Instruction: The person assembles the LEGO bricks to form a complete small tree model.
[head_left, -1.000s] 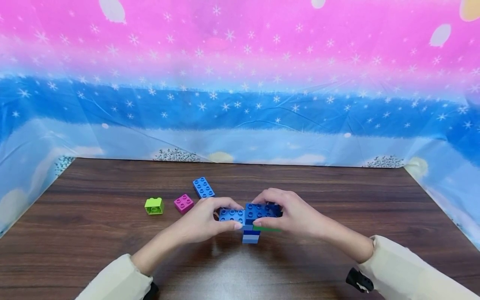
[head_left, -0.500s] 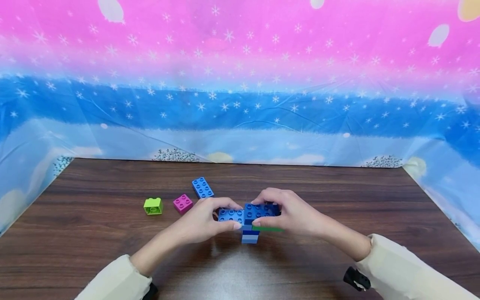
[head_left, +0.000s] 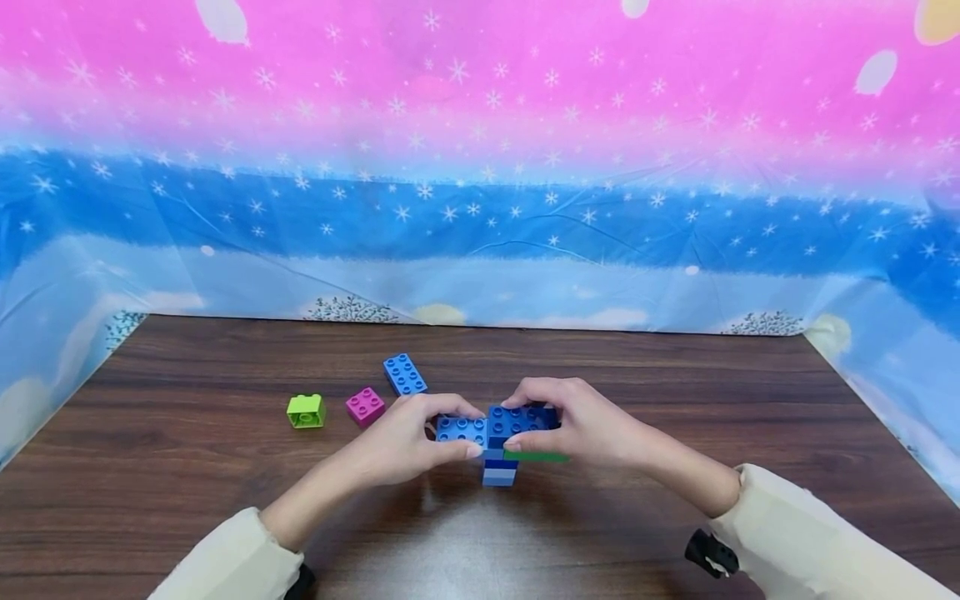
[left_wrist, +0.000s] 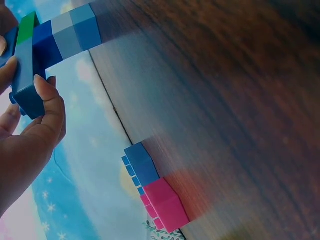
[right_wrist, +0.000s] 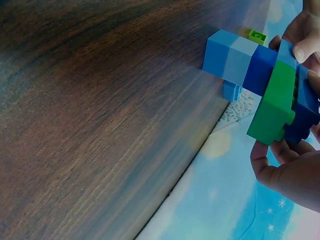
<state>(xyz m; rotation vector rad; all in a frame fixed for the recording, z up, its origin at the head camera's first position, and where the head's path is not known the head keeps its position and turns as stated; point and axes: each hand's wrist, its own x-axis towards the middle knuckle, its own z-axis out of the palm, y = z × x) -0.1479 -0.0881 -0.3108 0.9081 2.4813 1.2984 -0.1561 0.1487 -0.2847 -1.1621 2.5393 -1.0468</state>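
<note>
My left hand (head_left: 405, 443) is pinching a light-blue brick (head_left: 460, 431), my right hand (head_left: 596, 427) a dark-blue brick (head_left: 516, 423), by opposite sides; likely light, rigid.

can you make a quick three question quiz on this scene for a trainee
1. Which hand grips the top dark blue brick: A) left or B) right?
2. Fill in: in the head view, between the lime brick and the loose blue brick lies a ____ brick.
3. How many bricks lie on the table apart from the stack?

Key: 1. B, the right hand; 2. magenta; 3. three.
</note>
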